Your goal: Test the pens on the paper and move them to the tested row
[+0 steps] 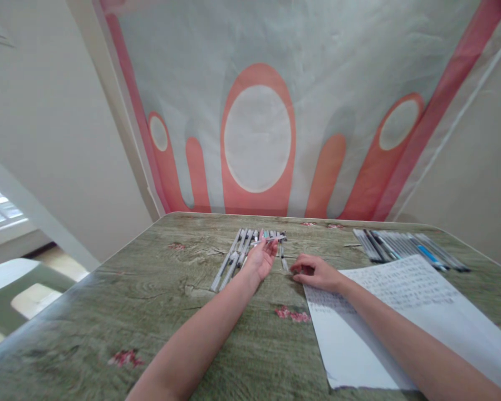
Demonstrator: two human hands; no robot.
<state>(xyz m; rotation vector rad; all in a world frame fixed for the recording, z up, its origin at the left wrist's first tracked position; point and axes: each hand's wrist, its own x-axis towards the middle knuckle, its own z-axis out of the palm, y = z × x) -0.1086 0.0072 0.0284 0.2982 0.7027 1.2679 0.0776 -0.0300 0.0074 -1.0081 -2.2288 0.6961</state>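
Note:
My left hand point(260, 262) is turned partly palm up at the middle of the table, its fingers closed on a slim, clear-barrelled pen point(278, 238) that lies crosswise. Beneath and beside that hand lie several clear pens point(229, 262) in a slanted group, some partly hidden by the fingers. My right hand point(319, 273) rests by the paper's upper left corner with curled fingers and thumb drawn together; whatever they may pinch is too small to make out. Between the two hands lies a short, clear pen part point(284, 260), perhaps a cap.
A handwritten sheet of paper point(371, 334) lies under my right forearm. Behind it is a row of several pens point(401, 245), one of them blue. The wood-patterned table point(158, 312) meets a patterned backdrop point(256, 203). A chair point(29, 284) stands at left.

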